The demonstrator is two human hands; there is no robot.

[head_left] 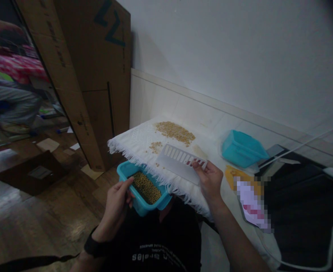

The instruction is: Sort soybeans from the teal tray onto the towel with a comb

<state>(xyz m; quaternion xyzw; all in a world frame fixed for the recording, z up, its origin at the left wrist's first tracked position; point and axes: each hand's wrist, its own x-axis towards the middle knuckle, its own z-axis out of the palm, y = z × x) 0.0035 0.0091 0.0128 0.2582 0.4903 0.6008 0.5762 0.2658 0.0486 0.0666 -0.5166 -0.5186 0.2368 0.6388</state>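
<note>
My left hand (115, 202) grips the near rim of a teal plastic basket (139, 206) holding yellowish beans (146, 187), kept just below the fringed edge of a white cloth (138, 141). My right hand (210, 180) pinches the slotted end of a flat white plastic scraper (177, 162) that lies on the cloth above the basket. A pile of beans (175, 132) and a smaller scatter (155, 146) lie farther back on the cloth.
A second teal basket (241, 148) stands to the right by the wall. Large cardboard boxes (98, 75) lean at the left. A white cable (332, 241) and dark surface fill the right. Another person is blurred at far left (10, 68).
</note>
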